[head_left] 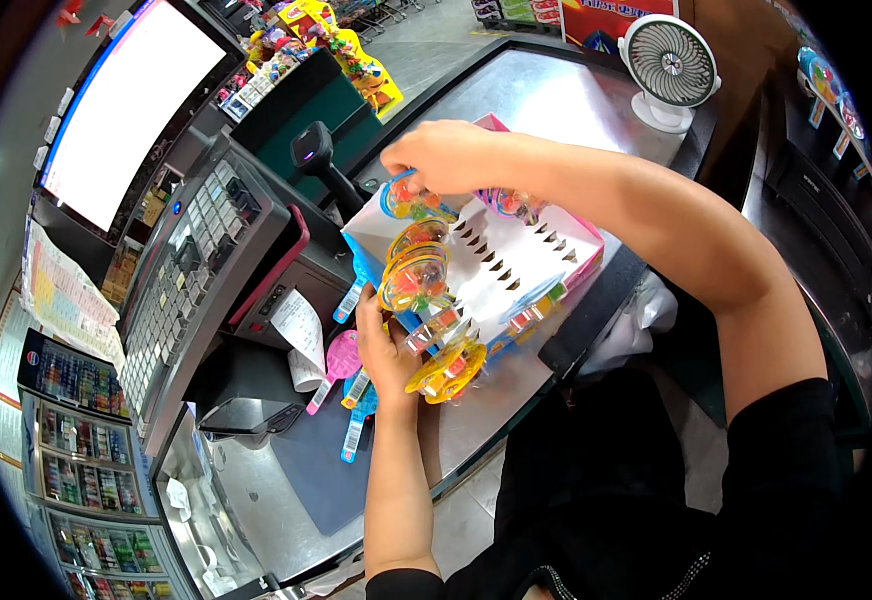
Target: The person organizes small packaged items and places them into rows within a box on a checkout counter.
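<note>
A cardboard display box (pixel 496 281) with a white slotted insert and blue and pink sides stands tilted before me. Between the fingers of my right hand (pixel 447 157) is a blue-rimmed candy pack (pixel 398 199), at the box's far left part. My left hand (pixel 387 352) lies against the box's left side; its grip is partly hidden. Yellow-rimmed candy packs (pixel 415 277) stand in a row along that side, with another yellow pack (pixel 447 371) at the near corner. A pink-rimmed pack (pixel 511 202) shows under my right forearm. Pink (pixel 343 354) and blue (pixel 361 412) barcoded handles lie left of my left hand.
On the left are a keyboard (pixel 188 262), a monitor (pixel 135 105) and a receipt printer (pixel 248 390) with paper (pixel 299 322). A barcode scanner (pixel 316 150) stands behind the box. A white fan (pixel 668 67) is at the counter's far right, and plastic bags (pixel 631 322) hang at its edge.
</note>
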Demonstrator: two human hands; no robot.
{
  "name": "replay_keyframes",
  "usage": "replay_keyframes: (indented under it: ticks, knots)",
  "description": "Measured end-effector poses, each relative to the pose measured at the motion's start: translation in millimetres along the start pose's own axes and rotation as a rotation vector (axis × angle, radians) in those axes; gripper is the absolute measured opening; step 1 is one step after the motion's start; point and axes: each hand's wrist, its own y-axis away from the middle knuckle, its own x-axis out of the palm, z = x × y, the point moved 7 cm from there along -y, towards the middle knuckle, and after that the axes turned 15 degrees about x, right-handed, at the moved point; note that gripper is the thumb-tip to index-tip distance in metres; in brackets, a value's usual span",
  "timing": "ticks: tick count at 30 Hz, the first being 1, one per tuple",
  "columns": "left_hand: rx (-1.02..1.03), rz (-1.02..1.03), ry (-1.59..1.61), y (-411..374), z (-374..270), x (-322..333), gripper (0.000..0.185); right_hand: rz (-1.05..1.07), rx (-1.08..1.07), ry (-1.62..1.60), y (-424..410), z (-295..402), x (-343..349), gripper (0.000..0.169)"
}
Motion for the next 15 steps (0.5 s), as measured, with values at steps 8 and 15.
replay_keyframes:
  ticks: [8,15]
  knots:
    - [-0.091,-0.002,0.2,2.7,10.0,6.2,0.066,-0.025,-0.008,-0.115,-20.1,-34.6,-11.7,0.01]
    - [-0.069,-0.008,0.305,5.1,15.4,3.8,0.07,0.058,0.004,0.41,-15.1,0.4,-1.7,0.021]
